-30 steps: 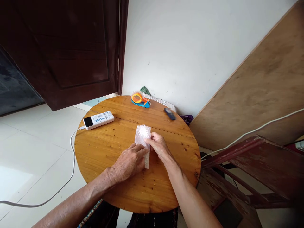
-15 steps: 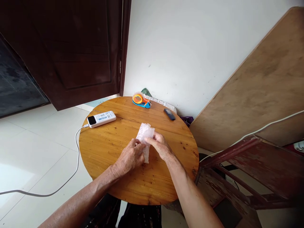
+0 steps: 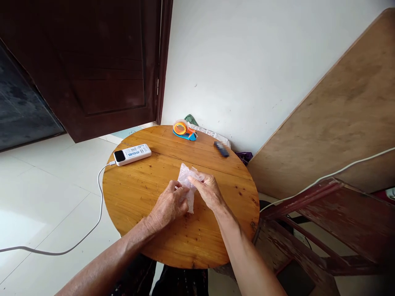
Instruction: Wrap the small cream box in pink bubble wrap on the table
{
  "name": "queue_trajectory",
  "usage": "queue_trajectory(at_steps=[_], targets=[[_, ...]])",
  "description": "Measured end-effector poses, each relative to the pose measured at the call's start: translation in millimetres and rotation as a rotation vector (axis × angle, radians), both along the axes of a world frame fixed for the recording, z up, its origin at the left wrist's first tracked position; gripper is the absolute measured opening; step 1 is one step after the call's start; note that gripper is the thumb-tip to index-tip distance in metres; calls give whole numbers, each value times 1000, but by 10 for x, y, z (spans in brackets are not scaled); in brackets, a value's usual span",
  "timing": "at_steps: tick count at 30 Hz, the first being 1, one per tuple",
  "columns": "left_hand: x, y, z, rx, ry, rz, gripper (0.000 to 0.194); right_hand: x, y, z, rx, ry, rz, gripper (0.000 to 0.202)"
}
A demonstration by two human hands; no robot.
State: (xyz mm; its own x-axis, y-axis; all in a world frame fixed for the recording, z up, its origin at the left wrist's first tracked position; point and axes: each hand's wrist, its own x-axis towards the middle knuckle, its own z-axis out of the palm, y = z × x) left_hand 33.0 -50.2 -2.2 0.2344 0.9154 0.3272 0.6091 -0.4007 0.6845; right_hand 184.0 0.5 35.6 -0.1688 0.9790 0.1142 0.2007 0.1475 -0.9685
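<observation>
A crinkled, whitish translucent wrap, which looks like bubble wrap, lies over the middle of the round wooden table. My left hand is on its left side, fingers curled and closed on the lower part of the wrap. On the other side, my right hand pinches the wrap's upper right edge between thumb and fingers. Whether anything lies inside the wrap I cannot tell. Some of its middle is covered by my fingers.
An orange and blue tape dispenser stands at the table's far edge. To its right lies a dark, blurred-out object. A white device with a cable is at the left. A reddish wooden chair stands at the right.
The wrap's top right part has been drawn down and folded toward the right under my right hand's fingers. My left hand stays nearly in place.
</observation>
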Motion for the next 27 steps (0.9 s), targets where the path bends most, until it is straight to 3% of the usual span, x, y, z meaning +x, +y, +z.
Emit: queue_trajectory(at_steps=[3,7,10,13,18,20,22,24,27], targets=[[9,-25,-2,-35,-5,38,37,19,-149,55,33,-73,10,23],[3,-59,12,-48,-28,183,36,46,-302,96,148,-133,61,25],[-17,-31,25,33,-66,204,53,59,-425,114,257,-212,114,24],[-55,43,23,66,-69,70,60,79,-574,80,317,-321,180,29],[-234,89,26,38,-124,-148,17,137,-798,-187,517,-454,124,42],[-344,56,53,15,-123,-254,19,146,-847,-330,597,-509,104,51],[-432,22,78,26,-46,-386,33,139,-858,-446,659,-557,81,59],[-466,13,86,44,8,-415,43,125,-831,-502,689,-581,58,62],[-422,51,90,51,-3,-346,37,118,-748,-431,643,-514,23,51]])
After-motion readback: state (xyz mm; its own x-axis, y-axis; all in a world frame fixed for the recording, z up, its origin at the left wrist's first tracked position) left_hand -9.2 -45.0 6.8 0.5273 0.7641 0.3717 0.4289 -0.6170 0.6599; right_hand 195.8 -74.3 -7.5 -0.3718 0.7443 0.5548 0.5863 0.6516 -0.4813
